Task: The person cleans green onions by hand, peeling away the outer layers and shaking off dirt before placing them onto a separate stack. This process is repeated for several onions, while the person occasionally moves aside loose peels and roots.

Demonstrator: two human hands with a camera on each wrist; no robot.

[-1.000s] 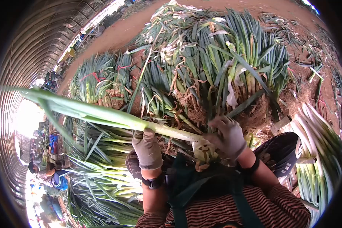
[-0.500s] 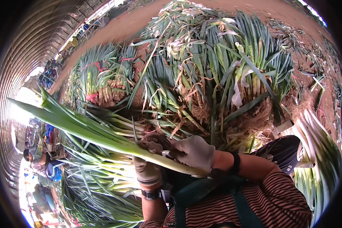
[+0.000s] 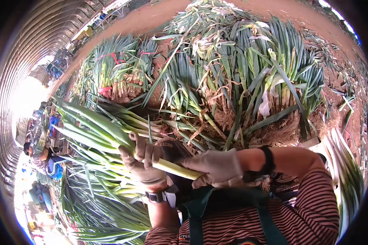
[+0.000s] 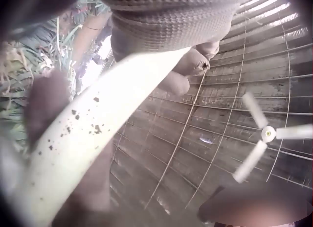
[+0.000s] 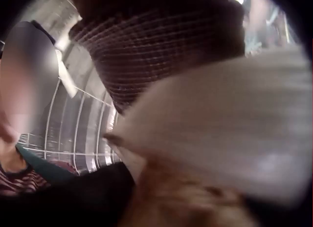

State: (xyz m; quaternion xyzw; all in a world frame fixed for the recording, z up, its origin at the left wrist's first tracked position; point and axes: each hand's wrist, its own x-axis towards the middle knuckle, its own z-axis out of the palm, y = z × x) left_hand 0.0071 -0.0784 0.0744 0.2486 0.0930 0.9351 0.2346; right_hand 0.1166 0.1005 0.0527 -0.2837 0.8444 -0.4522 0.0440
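Note:
My gloved left hand (image 3: 143, 165) grips a long green onion (image 3: 176, 168) around its stem, its green leaves fanning out to the upper left. Specks of dirt dot the white stalk (image 4: 93, 119) in the left wrist view. At the lower end of the stalk, my gloved right hand (image 3: 216, 165) pinches it, thumb above and fingertips below. A broad pale piece (image 5: 230, 119) with a brown end, blurred, fills the right wrist view below the dark glove (image 5: 161, 50).
Bundles of green onions (image 3: 120, 69) with red ties stand ahead on the soil. A large heap (image 3: 233, 61) rises beside them. More onions (image 3: 106, 204) lie at my left, and cleaned white stalks (image 3: 343, 163) at my right. A person (image 3: 43, 157) sits at far left.
The right hand went from the root end up to the left hand, then back toward the root end. Ragged skin at the base is gone from the stalk, and the leaves have swung nearer.

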